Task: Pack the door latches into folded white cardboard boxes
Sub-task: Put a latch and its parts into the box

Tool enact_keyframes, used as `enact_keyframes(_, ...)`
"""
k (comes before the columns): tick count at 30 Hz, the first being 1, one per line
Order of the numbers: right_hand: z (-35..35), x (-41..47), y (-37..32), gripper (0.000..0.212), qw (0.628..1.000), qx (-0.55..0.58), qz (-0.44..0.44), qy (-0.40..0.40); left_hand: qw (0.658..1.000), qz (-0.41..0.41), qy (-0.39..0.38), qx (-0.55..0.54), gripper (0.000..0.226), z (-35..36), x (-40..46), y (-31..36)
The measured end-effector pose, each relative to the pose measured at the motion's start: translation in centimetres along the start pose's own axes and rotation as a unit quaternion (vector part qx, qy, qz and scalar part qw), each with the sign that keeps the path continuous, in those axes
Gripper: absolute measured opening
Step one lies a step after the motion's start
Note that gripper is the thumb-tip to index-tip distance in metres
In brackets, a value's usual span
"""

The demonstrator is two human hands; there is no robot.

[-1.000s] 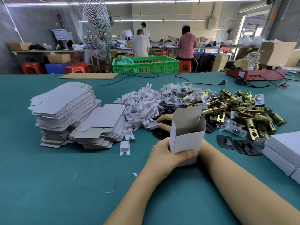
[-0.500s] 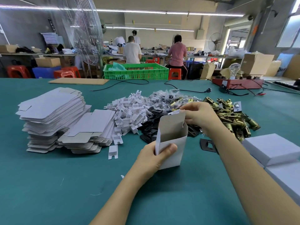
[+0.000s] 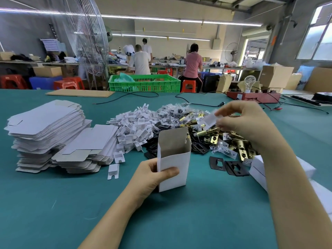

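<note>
While left hand (image 3: 150, 178) grips open, empty box (image 3: 173, 159), right hand (image 3: 240, 121) pinches small packet (image 3: 209, 120) above latch pile (image 3: 224, 139); flat blanks (image 3: 46, 126) stacked, most packing left.

Both forearms are bare to the frame edge, with no sleeves visible; the left hand (image 3: 152, 178) and right hand (image 3: 246, 121) wear no gloves, rings or watch.

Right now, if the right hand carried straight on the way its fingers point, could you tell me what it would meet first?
The right hand, pinching a small clear bag, points left and down; it would probably meet the latches heaped just below, though depth is unclear.
</note>
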State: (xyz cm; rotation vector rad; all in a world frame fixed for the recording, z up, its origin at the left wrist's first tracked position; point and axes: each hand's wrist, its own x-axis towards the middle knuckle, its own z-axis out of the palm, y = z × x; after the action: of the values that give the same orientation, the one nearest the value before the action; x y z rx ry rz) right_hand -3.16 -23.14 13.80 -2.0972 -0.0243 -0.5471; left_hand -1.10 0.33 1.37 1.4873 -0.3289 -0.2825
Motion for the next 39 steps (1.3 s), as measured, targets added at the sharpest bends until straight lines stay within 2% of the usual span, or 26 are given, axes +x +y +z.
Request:
enact_keyframes(2,-0.5,-0.7,-2.3,0.021,0.996,0.015,-0.081,-0.02,1.0,0.001,0.009,-0.003,0.029,0.2,0.0,0.1)
enact_keyframes(5,-0.1,-2.0,-4.9,0.023,0.982,0.03,-0.159,-0.1,1.0,0.005,0.017,-0.014,0.028,0.5,-0.2,0.3)
enact_keyframes(13,5.0,-2.2,-5.4,0.02,0.935,-0.184,-0.234,-0.193,0.999,-0.007,0.026,-0.019,0.028,0.6,-0.2,0.4)
enact_keyframes(17,5.6,-2.1,-5.0,0.019,0.921,-0.22,-0.237,-0.216,0.999,-0.008,0.028,-0.019,0.034,0.5,-0.3,0.4)
enact_keyframes(29,6.1,-2.2,-4.8,0.016,0.905,-0.245,-0.202,-0.282,1.0,-0.004,0.019,0.001,0.024,0.5,-0.3,0.5)
enact_keyframes(34,4.4,-1.6,-4.4,0.011,0.924,-0.225,-0.18,-0.252,1.0,0.001,0.014,0.0,0.028,0.4,-0.3,0.5)
enact_keyframes(39,1.1,-0.6,-2.9,0.005,0.956,-0.195,-0.135,-0.175,1.0,0.006,0.012,-0.006,0.031,0.4,-0.2,0.3)
